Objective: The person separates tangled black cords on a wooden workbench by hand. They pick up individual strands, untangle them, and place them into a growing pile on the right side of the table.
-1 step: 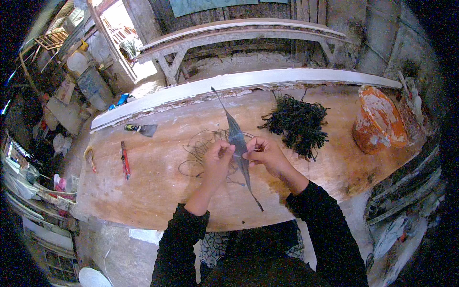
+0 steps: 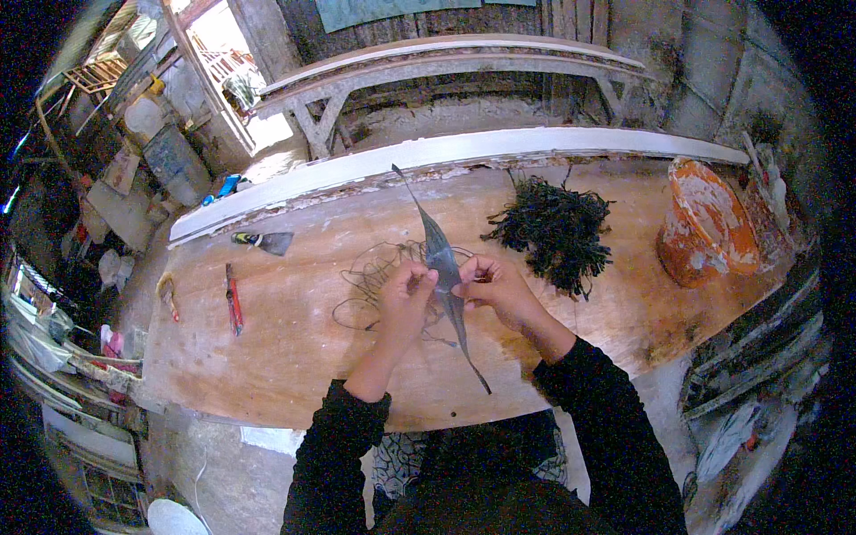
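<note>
A thin dark strip, wide in its middle and drawn to narrow tails at both ends, is stretched out over the table. My left hand pinches the strip's left edge near the middle. Opposite it, my right hand grips the right edge between thumb and fingers. Beneath the hands lies a loose tangle of thin dark wire or cord, partly hidden by my left hand. A heap of black knotted strips rests to the right, beyond my right hand.
On the wooden table lie a putty knife, a red-handled tool and a small curved tool. A plaster-smeared orange bucket stands at the right. Along the far edge runs a long white moulding.
</note>
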Demonstrator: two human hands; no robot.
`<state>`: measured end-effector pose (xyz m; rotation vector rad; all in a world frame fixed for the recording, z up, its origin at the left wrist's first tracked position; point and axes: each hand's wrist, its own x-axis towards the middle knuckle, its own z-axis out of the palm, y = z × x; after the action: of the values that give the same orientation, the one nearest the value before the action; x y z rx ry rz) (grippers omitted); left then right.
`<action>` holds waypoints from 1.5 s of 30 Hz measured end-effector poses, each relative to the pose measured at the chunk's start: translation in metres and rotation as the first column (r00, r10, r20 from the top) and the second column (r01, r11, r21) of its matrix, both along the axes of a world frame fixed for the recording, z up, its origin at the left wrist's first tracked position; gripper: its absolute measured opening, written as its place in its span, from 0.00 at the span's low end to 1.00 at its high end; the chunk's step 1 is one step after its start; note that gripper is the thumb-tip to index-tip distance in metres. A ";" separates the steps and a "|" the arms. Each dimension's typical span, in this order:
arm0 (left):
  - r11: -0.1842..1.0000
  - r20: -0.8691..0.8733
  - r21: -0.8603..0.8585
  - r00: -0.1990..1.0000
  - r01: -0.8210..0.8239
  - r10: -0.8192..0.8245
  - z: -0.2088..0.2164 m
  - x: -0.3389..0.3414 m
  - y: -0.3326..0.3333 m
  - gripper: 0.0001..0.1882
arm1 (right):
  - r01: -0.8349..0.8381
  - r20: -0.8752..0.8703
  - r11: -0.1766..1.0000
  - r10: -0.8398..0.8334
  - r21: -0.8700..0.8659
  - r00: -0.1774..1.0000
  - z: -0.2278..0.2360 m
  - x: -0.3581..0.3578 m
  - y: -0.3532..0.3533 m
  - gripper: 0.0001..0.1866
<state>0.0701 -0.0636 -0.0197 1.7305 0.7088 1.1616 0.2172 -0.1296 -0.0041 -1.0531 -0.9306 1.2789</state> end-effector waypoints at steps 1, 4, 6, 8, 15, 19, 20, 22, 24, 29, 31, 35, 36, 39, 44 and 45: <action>0.997 0.016 -0.070 0.999 0.038 -0.037 0.003 0.000 -0.001 0.05 | 0.012 -0.003 1.000 -0.012 0.003 1.000 0.000 0.000 0.000 0.08; 0.963 0.070 -0.231 0.989 0.142 -0.129 0.013 0.001 -0.005 0.06 | 0.001 -0.021 1.000 0.000 0.029 1.000 -0.005 0.001 0.000 0.07; 0.941 0.100 -0.276 0.980 0.195 -0.174 0.013 0.003 -0.006 0.07 | -0.025 -0.011 0.999 0.025 0.033 1.000 -0.007 0.002 0.000 0.07; 0.953 -0.006 -0.232 0.979 0.195 -0.202 0.003 0.006 -0.001 0.07 | -0.031 0.017 0.999 0.030 0.035 0.999 -0.005 0.002 0.003 0.07; 0.939 -0.009 -0.261 0.973 0.222 -0.233 0.007 0.006 0.002 0.07 | -0.023 0.113 0.999 0.018 0.043 0.993 -0.004 0.005 0.005 0.05; 0.923 -0.005 -0.317 0.973 0.217 -0.230 0.013 0.006 0.000 0.06 | 0.007 0.110 0.999 -0.012 0.041 0.994 -0.003 0.004 0.003 0.05; 0.911 0.039 -0.332 0.969 0.244 -0.245 0.016 0.006 -0.001 0.06 | 0.025 0.118 0.998 -0.032 0.059 0.993 -0.003 0.004 0.004 0.05; 0.904 0.050 -0.345 0.967 0.253 -0.251 0.016 0.005 -0.001 0.06 | 0.060 0.132 0.993 -0.073 0.097 0.988 -0.005 0.005 0.005 0.04; 0.916 -0.015 -0.340 0.972 0.214 -0.233 0.012 0.003 0.002 0.06 | 0.073 0.164 0.991 -0.090 0.108 0.982 -0.008 0.005 0.007 0.04; 0.938 -0.080 -0.296 0.974 0.182 -0.214 0.012 0.005 0.000 0.06 | 0.068 0.230 0.979 -0.112 0.191 0.967 -0.008 0.008 0.007 0.03; 0.947 -0.073 -0.266 0.976 0.179 -0.205 0.013 0.006 -0.001 0.05 | 0.093 0.282 0.975 -0.149 0.204 0.948 -0.008 0.006 0.007 0.03; 0.945 -0.069 -0.263 0.974 0.193 -0.218 0.006 0.005 0.001 0.05 | 0.064 0.307 0.967 -0.140 0.246 0.941 -0.015 0.006 0.009 0.02; 0.944 -0.075 -0.266 0.972 0.197 -0.224 0.004 0.005 0.003 0.05 | 0.071 0.337 0.966 -0.155 0.250 0.929 -0.016 0.006 0.009 0.02; 0.963 -0.148 -0.230 0.972 0.144 -0.181 0.011 0.006 -0.002 0.06 | 0.061 0.399 0.958 -0.175 0.281 0.900 -0.014 0.004 0.007 0.03; 0.987 -0.163 -0.046 0.974 0.151 -0.156 0.003 0.007 0.003 0.07 | 0.080 0.474 0.954 -0.216 0.290 0.854 -0.014 0.001 0.005 0.05; 0.988 -0.176 0.000 0.973 0.151 -0.149 0.001 0.007 0.005 0.08 | 0.082 0.485 0.953 -0.222 0.293 0.846 -0.012 0.001 0.005 0.05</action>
<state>0.0768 -0.0585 -0.0191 1.8805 0.6633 0.9204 0.2181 -0.1250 -0.0165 -1.2543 -1.3483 0.7156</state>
